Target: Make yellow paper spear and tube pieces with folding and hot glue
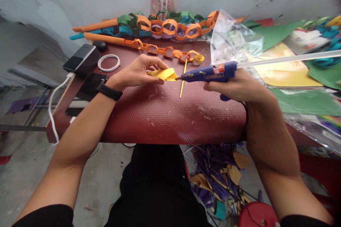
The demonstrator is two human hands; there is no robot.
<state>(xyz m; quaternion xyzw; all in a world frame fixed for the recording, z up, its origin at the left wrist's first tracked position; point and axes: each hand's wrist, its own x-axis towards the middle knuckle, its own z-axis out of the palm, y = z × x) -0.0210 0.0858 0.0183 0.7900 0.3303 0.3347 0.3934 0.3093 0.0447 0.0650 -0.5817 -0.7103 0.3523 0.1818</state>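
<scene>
My left hand pinches a folded strip of yellow paper between thumb and fingers. In my right hand is a blue hot glue gun, its nozzle touching or very close to the right end of the yellow paper. A long translucent glue stick sticks out of the gun's back. Just under the nozzle, a thin yellow strip lies on the dark red table. Behind it stretches an orange paper chain with a yellow link at its right end.
More orange, green and blue paper chains lie along the back. Clear plastic and coloured sheets cover the right side. At left are a black box-shaped device and a white cable coil. Paper scraps litter the floor.
</scene>
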